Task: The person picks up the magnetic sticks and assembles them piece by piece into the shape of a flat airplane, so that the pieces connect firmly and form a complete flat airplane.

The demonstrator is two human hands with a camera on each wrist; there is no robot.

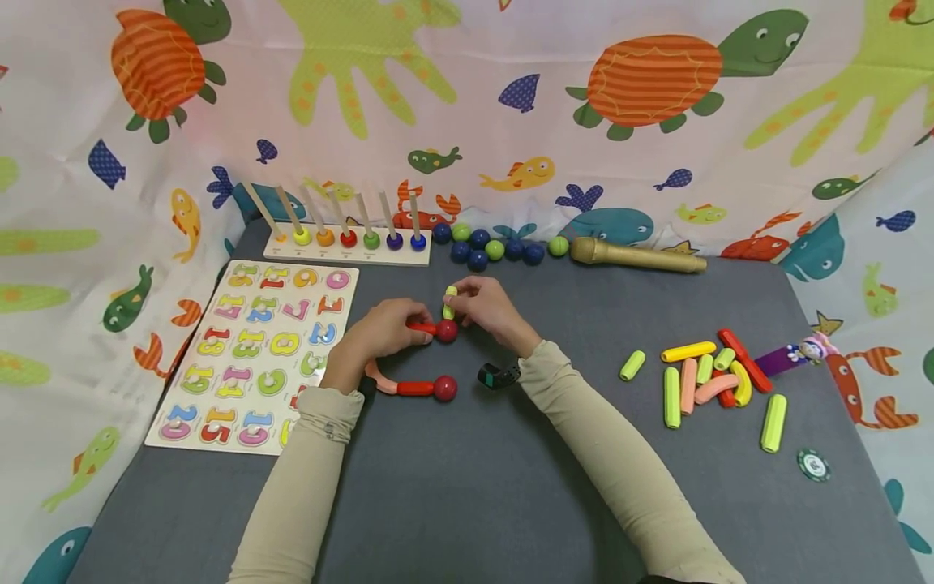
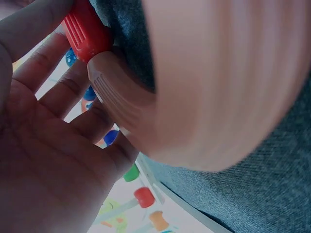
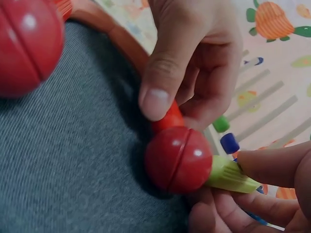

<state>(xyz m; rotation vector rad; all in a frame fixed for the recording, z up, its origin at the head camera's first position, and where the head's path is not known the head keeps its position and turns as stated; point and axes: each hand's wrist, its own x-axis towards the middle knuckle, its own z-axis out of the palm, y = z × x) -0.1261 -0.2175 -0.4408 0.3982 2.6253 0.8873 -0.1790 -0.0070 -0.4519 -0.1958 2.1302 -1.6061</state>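
My left hand (image 1: 390,327) pinches a red stick (image 3: 168,118) between thumb and fingers. One end of that stick meets a red ball (image 3: 178,160). On the ball's other side, my right hand (image 1: 494,308) pinches a short light-green stick (image 3: 230,174) whose end is at the ball. A curved peach piece (image 2: 124,97) joins the red stick, partly behind the left hand in the head view. The chain curves back to a second red stick (image 1: 415,388) and a second red ball (image 1: 445,388) on the grey table.
A number puzzle board (image 1: 272,383) lies at the left, with a peg stacker (image 1: 343,251) behind it. Several blue and green balls (image 1: 477,238) and a gold baton-like stick (image 1: 637,255) line the back. Loose coloured sticks (image 1: 688,386) and a poker chip (image 1: 813,465) lie at the right.
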